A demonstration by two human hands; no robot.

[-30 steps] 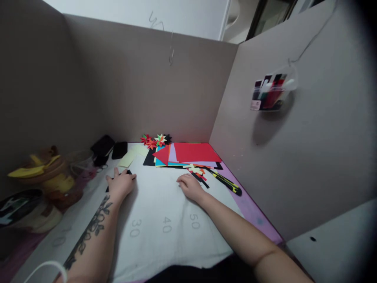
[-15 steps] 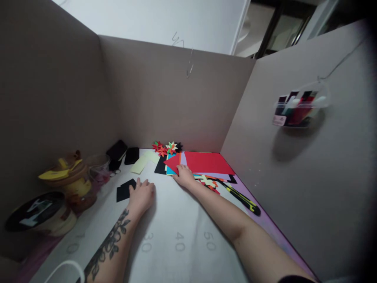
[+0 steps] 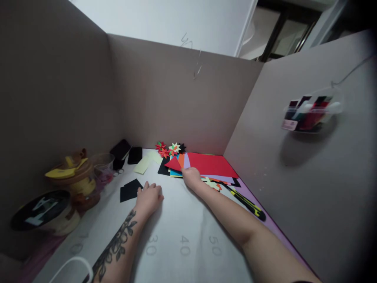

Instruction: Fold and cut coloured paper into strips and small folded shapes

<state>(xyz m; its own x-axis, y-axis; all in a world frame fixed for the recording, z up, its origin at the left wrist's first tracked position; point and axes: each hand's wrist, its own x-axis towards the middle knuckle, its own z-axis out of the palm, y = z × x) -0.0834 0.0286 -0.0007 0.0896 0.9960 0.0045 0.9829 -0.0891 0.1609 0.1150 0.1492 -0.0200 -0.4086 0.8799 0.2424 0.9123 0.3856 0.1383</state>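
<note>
My left hand (image 3: 149, 197) rests on the white table sheet with its fingers spread, the fingertips beside two overlapping black paper pieces (image 3: 129, 191). At the stack of coloured paper, my right hand (image 3: 192, 177) pinches the near edge of a red sheet (image 3: 213, 165). That sheet's pointed left end is raised above blue, orange and lilac sheets. Pale green paper (image 3: 143, 164) lies behind my left hand. Folded paper stars (image 3: 174, 149) in red, cream and black stand behind the stack. Small cut pieces (image 3: 212, 183) lie partly behind my right wrist.
A black and yellow cutter (image 3: 247, 203) lies right of my right forearm. On the left are a brown and yellow pot (image 3: 79, 182), a round black-lidded tub (image 3: 44, 212) and a clear cup (image 3: 103, 165). Grey walls surround the table; a clear holder (image 3: 312, 114) hangs on the right wall.
My right hand has closed on the red sheet and its left end has lifted a little. My left hand has shifted slightly off the black pieces. The whole view has moved slightly.
</note>
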